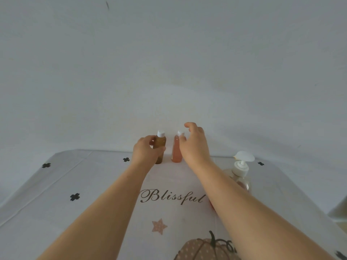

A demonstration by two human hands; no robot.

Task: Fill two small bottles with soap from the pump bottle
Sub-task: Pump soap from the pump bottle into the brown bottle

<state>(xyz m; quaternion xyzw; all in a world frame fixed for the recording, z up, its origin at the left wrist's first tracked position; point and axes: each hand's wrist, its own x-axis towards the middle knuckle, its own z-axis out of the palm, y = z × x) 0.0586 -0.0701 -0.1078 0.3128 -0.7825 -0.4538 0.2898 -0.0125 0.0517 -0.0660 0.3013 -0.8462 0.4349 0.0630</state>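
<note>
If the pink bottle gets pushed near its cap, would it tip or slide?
The pink bottle stands tall and narrow on the tablecloth, so it would probably tip. It looks nearly full, so likely heavy for its size, perhaps steadier.

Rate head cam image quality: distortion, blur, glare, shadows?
Head view: strong wide-angle distortion, the far edge of the table bows; light soft and even, shadows faint, no glare; right hand slightly blurred; brown bottle and pink bottle fairly sharp; pump bottle partly hidden by the right forearm.
</note>
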